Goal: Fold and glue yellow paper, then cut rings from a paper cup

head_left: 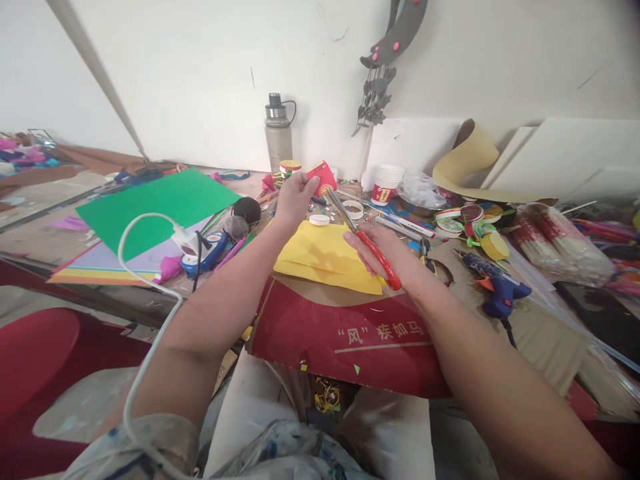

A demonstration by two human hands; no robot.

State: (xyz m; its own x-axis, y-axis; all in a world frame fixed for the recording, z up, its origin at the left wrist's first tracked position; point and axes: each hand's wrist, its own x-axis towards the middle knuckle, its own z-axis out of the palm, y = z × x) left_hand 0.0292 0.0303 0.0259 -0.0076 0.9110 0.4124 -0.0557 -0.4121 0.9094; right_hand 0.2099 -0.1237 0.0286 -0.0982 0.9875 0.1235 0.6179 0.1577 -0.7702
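Note:
My left hand pinches a red paper cup piece with a yellow emblem, holding it up over the table. My right hand is closed around the red handles of a pair of scissors. The metal blades point up and left, with their tips close by the red piece; whether they touch it I cannot tell. Below both hands lie yellow paper sheets on a dark red cardboard with printed characters. A white paper ring rests at the sheets' far edge.
Stacked paper cups and a grey bottle stand by the wall. To the right lie a blue glue gun and a phone. Leftward are a green sheet and a power strip, whose white cable crosses my left arm.

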